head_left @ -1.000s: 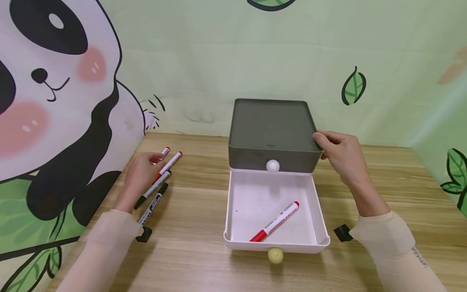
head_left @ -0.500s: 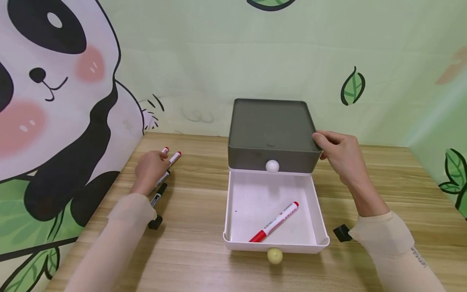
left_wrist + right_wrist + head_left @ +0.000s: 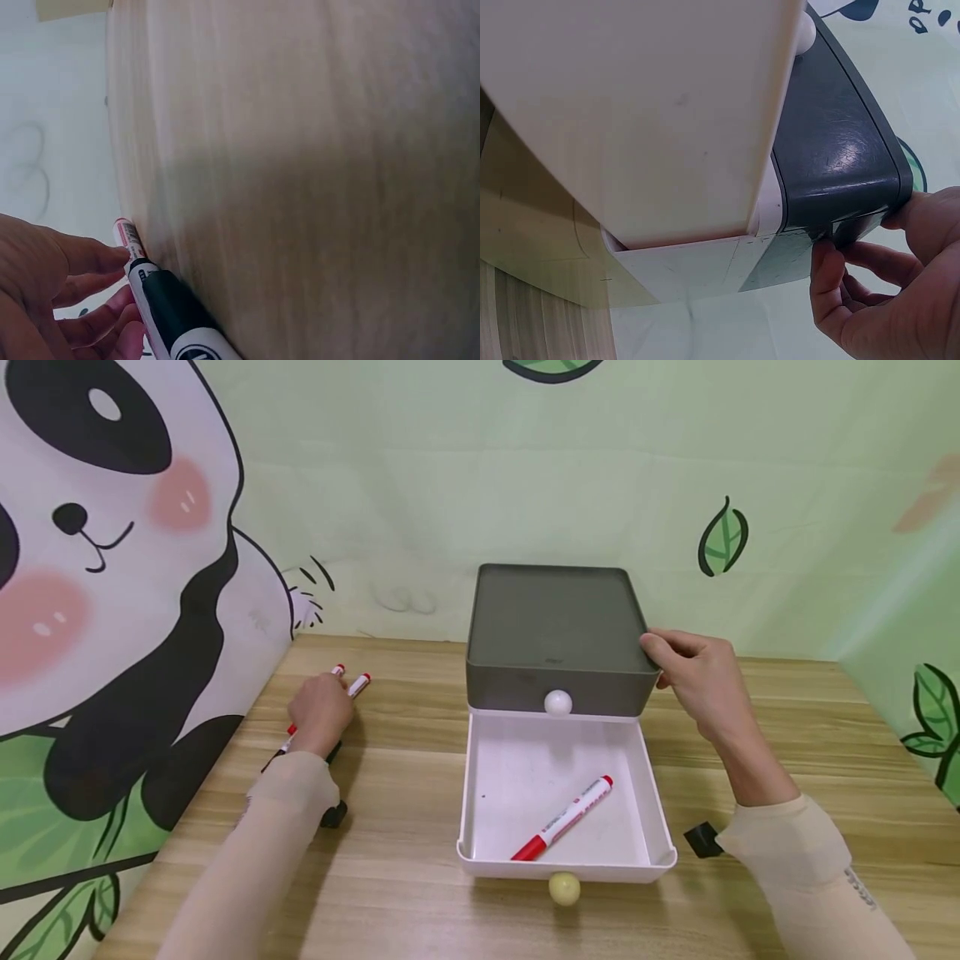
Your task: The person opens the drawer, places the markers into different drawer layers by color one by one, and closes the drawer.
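At the left, my left hand (image 3: 322,714) reaches down over several markers, covering much of them. Two red-ended markers (image 3: 360,685) poke out past it. In the left wrist view, its curled fingers (image 3: 105,259) come right up to a white marker (image 3: 146,300) beside a black-capped marker (image 3: 178,304); I cannot tell whether they grip one. My right hand (image 3: 701,681) holds the near right corner of a dark grey drawer box (image 3: 562,627), thumb on the top rim and fingers at the side. The box's white lower drawer (image 3: 465,793) is pulled out, with a red-and-white marker (image 3: 566,818) inside.
A white knob (image 3: 558,702) marks the grey upper front, and a yellow knob (image 3: 564,889) the drawer front. The wooden table (image 3: 405,793) ends at a backdrop (image 3: 405,502) with a panda and leaves. Small black pieces show by both cuffs.
My left hand has moved right and over the markers, hiding more of them. The right hand keeps its hold on the box, and the drawer stays out. The view has shifted slightly.
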